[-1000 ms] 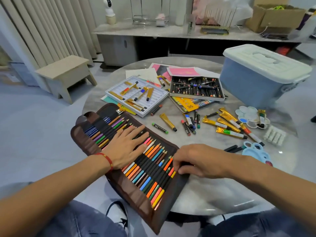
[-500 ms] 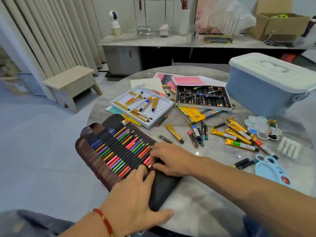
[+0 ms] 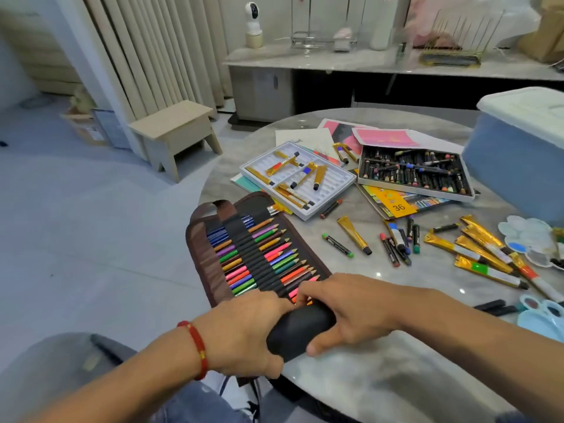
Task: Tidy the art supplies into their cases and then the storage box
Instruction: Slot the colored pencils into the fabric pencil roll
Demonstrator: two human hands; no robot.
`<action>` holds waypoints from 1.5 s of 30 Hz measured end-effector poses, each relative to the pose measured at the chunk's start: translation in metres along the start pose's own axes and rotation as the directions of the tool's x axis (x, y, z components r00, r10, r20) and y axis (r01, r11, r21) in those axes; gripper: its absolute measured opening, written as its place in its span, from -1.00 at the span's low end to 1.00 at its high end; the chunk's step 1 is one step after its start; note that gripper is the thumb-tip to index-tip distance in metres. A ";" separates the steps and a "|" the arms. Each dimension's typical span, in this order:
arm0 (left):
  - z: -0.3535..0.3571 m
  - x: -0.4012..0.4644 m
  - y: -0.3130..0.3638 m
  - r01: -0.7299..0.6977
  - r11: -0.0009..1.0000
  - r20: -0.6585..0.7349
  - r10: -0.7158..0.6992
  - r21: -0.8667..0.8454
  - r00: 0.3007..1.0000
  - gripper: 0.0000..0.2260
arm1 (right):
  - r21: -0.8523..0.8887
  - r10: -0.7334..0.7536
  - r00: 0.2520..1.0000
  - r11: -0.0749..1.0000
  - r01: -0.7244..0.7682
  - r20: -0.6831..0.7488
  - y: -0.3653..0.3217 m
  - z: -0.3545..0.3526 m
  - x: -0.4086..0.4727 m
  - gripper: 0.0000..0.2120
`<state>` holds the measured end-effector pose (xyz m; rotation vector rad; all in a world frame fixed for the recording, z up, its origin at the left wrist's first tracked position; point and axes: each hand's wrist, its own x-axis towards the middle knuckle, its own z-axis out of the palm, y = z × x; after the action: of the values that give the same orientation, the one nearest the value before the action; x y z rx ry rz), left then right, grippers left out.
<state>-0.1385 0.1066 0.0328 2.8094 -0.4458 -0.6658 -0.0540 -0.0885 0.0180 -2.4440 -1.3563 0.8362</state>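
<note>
A brown roll-up pencil case (image 3: 203, 251) full of coloured pencils (image 3: 274, 254) lies at the near left of the round table. Its near end is rolled into a black bundle (image 3: 297, 332). My left hand (image 3: 247, 331) and my right hand (image 3: 351, 306) both grip that rolled end, fingers curled over it. A white tray (image 3: 332, 190) holds several gold paint tubes. A box of oil pastels (image 3: 415, 170) sits behind it. Loose gold tubes (image 3: 485, 257) and pastels (image 3: 396, 242) are scattered at the right. The blue storage box (image 3: 515, 154) with its white lid stands at far right.
Paint palettes (image 3: 531, 239) and a light blue palette (image 3: 540, 319) lie by the right edge. Papers (image 3: 387, 137) and a pastel box lid (image 3: 399, 204) rest under the boxes. A wooden stool (image 3: 177, 132) stands on the floor at left, a counter (image 3: 366, 61) behind.
Both hands moved from lying flat on the open case to gripping its near end, which has been rolled up over the nearest pencils. The camera view shifted left.
</note>
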 end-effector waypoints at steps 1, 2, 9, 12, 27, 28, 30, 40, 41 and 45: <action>0.004 -0.006 0.000 0.029 0.987 -0.041 -0.023 0.158 0.999 -0.50 | 0.052 0.008 1.000 0.999 -0.009 0.026 -0.002 -0.002 0.003 -0.50; 0.009 -0.009 0.000 0.066 0.962 -0.057 -0.053 0.264 0.997 -0.47 | 0.101 0.018 0.999 0.995 -0.022 0.040 -0.003 -0.003 0.006 -0.51; 0.006 -0.008 -0.034 0.078 0.996 0.175 -0.069 -0.044 0.982 -0.57 | -0.196 -0.169 0.974 0.971 0.138 -0.151 -0.012 0.010 0.008 -0.37; -0.003 -0.005 -0.044 0.131 0.985 0.224 -0.104 -0.110 0.969 -0.54 | -0.350 -0.256 0.947 0.920 0.177 -0.192 -0.014 0.021 0.006 -0.28; -0.002 -0.010 -0.068 0.142 0.981 0.100 -0.129 -0.134 0.987 -0.43 | 0.274 0.003 0.994 0.961 0.029 -0.114 0.006 -0.011 0.049 -0.58; -0.002 -0.011 -0.067 0.132 0.979 0.123 -0.113 -0.155 0.986 -0.45 | 0.335 0.018 0.996 0.942 0.011 -0.083 0.006 -0.011 0.049 -0.60; -0.005 -0.012 -0.069 0.120 0.973 0.198 -0.080 -0.199 0.977 -0.49 | 0.315 -0.011 0.998 0.949 0.030 -0.062 0.000 -0.010 0.047 -0.63; -0.019 -0.014 -0.085 0.248 0.946 0.157 -0.218 -0.208 0.963 -0.45 | 0.239 -0.032 0.968 0.967 0.093 -0.248 -0.009 -0.003 0.046 -0.60; -0.019 -0.012 -0.086 0.252 0.945 0.129 -0.229 -0.210 0.965 -0.43 | 0.270 -0.001 0.960 0.959 0.080 -0.279 -0.005 -0.003 0.049 -0.62; -0.025 -0.007 -0.097 0.313 0.805 0.146 -0.278 -0.504 0.949 -0.46 | -0.095 -0.059 0.905 0.995 0.020 -0.422 -0.003 0.011 0.046 -0.40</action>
<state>-0.1095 0.2022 0.0301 2.3457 0.1642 -0.7987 -0.0436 -0.0494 -0.0063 -2.4578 -1.2881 0.2089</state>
